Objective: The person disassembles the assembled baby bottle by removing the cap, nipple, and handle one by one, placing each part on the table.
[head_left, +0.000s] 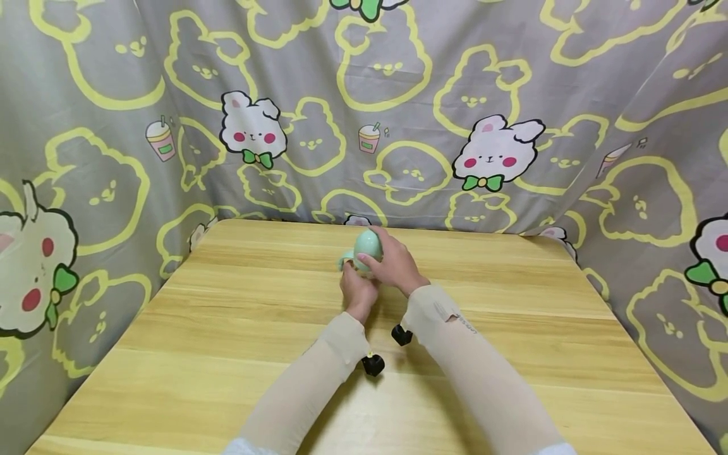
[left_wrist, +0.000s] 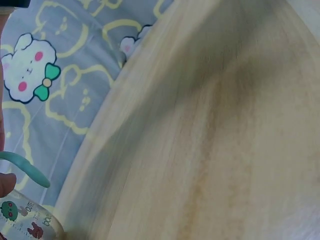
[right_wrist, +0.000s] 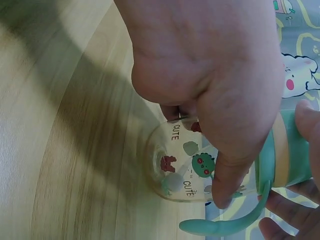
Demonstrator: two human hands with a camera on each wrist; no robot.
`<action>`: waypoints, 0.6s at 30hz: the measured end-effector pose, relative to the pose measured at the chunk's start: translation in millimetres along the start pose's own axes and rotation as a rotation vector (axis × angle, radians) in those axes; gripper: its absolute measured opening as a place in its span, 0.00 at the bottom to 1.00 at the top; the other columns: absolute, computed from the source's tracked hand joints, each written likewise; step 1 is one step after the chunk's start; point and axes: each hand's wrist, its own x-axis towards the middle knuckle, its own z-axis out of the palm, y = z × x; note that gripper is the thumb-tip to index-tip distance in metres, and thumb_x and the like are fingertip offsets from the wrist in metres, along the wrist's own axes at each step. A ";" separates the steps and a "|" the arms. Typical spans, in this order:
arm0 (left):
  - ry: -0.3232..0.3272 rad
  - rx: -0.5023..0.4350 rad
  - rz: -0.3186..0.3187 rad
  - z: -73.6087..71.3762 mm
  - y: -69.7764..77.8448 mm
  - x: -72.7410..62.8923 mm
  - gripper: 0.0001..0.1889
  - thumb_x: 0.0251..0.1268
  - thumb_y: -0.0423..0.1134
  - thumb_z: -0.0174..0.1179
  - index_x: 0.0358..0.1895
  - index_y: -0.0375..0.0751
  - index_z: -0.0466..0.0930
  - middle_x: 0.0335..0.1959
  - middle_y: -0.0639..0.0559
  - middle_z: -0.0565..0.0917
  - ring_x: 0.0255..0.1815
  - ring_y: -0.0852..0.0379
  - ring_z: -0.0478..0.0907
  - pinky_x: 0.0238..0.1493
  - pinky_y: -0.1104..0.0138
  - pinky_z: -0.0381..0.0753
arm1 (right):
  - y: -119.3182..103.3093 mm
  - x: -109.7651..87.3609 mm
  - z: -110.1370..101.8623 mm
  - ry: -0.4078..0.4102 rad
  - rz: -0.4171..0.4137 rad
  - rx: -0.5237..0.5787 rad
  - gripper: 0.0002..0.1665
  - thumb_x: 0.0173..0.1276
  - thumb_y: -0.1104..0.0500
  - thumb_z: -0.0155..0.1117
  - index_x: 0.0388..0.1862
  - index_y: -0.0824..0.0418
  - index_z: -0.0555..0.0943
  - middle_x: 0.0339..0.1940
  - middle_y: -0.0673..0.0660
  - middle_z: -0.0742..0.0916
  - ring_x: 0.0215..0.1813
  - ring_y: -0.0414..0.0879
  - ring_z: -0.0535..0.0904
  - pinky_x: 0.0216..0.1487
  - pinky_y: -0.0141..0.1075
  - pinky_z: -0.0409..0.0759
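A clear sippy cup (right_wrist: 182, 177) with cartoon prints is tilted over the table. It has a mint-green lid (head_left: 368, 242) and a curved side handle (right_wrist: 215, 227). My left hand (head_left: 358, 292) grips the clear body, its thumb laid along the side in the right wrist view. Around the lid curl the fingers and thumb of my right hand (head_left: 396, 262). A pale ball-ended straw (right_wrist: 176, 179) shows inside the cup. Only part of the printed body and the handle appear at the lower left of the left wrist view.
The wood-grain table (head_left: 227, 354) stretches out on both sides of the arms. A grey curtain (head_left: 318, 69) with rabbit and bear drawings hangs behind it and at both sides. Small black cameras (head_left: 373, 364) hang under the wrists.
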 end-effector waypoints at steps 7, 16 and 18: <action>-0.019 0.019 0.047 -0.3 -0.2 -1.6 0.39 0.48 0.34 0.73 0.65 0.31 0.64 0.59 0.36 0.75 0.61 0.37 0.70 0.63 0.51 0.67 | 3.9 -1.5 -3.1 0.021 0.012 -0.004 0.41 0.68 0.44 0.63 0.74 0.54 0.60 0.58 0.62 0.79 0.54 0.56 0.77 0.50 0.50 0.76; -0.015 0.105 0.177 -3.2 1.8 -5.4 0.40 0.46 0.41 0.75 0.63 0.32 0.67 0.57 0.37 0.78 0.58 0.38 0.73 0.61 0.51 0.69 | 3.6 -6.1 -14.2 0.039 0.044 0.012 0.40 0.69 0.44 0.61 0.74 0.56 0.59 0.55 0.64 0.78 0.51 0.56 0.76 0.46 0.50 0.78; -0.019 0.126 0.202 -4.7 3.1 -5.9 0.40 0.46 0.43 0.75 0.63 0.32 0.67 0.56 0.38 0.78 0.58 0.38 0.74 0.60 0.51 0.69 | 2.7 -6.7 -17.3 0.042 0.044 0.012 0.40 0.69 0.44 0.60 0.73 0.57 0.59 0.54 0.64 0.78 0.50 0.56 0.77 0.45 0.49 0.79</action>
